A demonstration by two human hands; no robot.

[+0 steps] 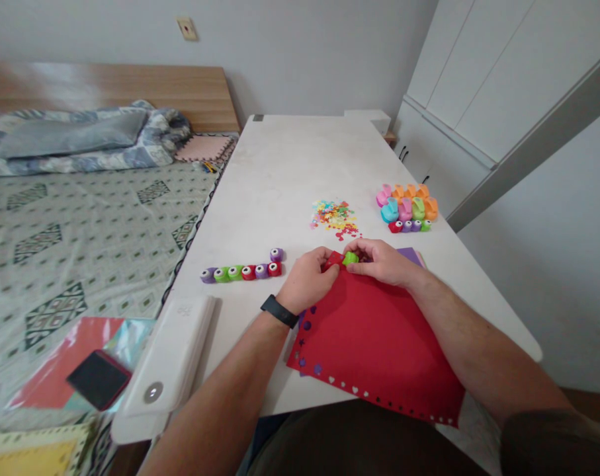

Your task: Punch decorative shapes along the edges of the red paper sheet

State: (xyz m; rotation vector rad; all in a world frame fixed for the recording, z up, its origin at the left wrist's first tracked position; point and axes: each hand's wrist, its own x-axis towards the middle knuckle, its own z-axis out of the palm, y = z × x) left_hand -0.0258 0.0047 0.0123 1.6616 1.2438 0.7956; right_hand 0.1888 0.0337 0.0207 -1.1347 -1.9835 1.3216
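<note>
Right hand [383, 262] grips a green plastic craft punch [350, 258] on a red paper sheet [374, 344]; left hand [307, 279] closed on its corner; punched shapes [354, 390] line two near edges.

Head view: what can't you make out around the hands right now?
Head view:
- Green craft punch: underside hidden by the left hand and right hand.
- Red card: where it meets the punch, hidden by fingers.
- Purple sheet: mostly hidden under the red card.
- Paper confetti: individual shapes too small.

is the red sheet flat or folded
Spread flat: the red paper lies on the white table, its far corner lifted into the green craft punch.
</note>
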